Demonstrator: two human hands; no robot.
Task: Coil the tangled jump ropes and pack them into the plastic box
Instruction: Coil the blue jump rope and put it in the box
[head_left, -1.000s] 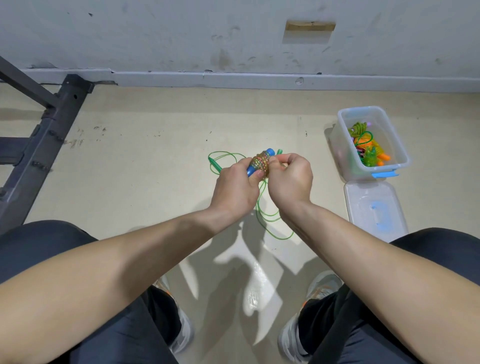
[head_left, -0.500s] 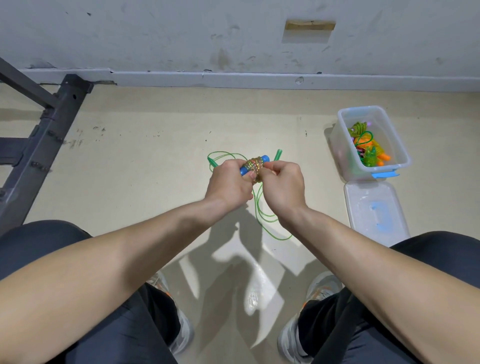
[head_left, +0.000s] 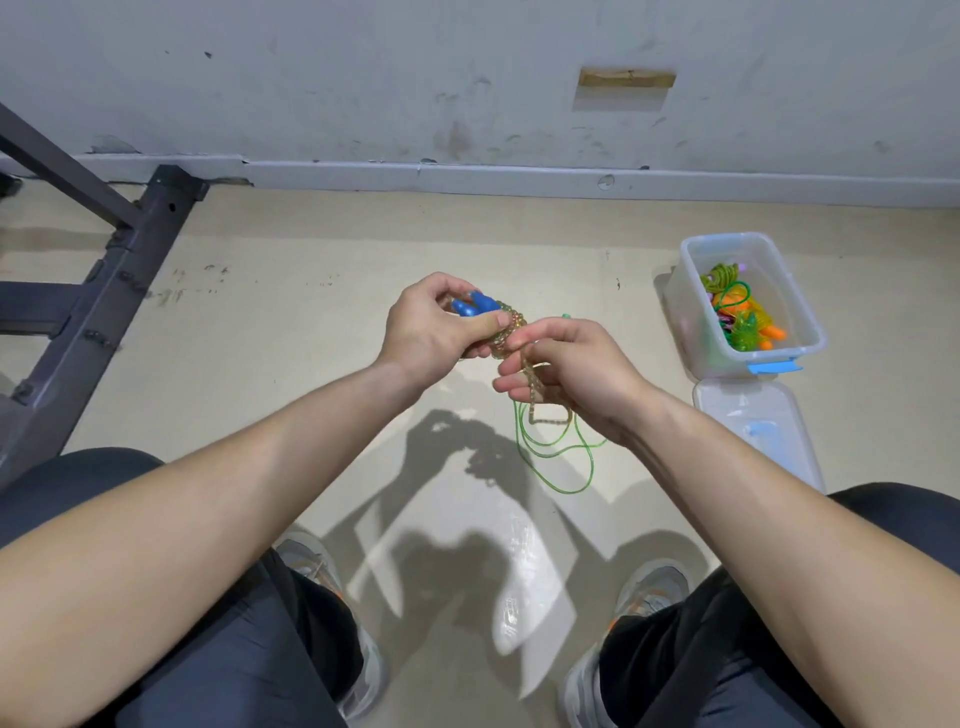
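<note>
My left hand (head_left: 434, 327) grips the two blue handles (head_left: 474, 305) of a beaded jump rope, with its coiled amber cord (head_left: 508, 326) wound beside the thumb. My right hand (head_left: 569, 371) pinches the loose end of that beaded cord, which hangs in a short loop below the fingers. A green jump rope (head_left: 558, 457) lies in loops on the floor beneath my right hand. The clear plastic box (head_left: 698, 291) stands at the right with coiled ropes (head_left: 737, 317) inside.
The box's clear lid (head_left: 763, 431) with a blue latch lies on the floor just in front of the box. A dark metal frame (head_left: 98, 291) runs along the left. The wall and skirting are beyond; my knees and shoes are below.
Both hands have tilted the bundle, so the blue handles now point up-left. My right hand has pulled a length of beaded cord down and away from the coil.
</note>
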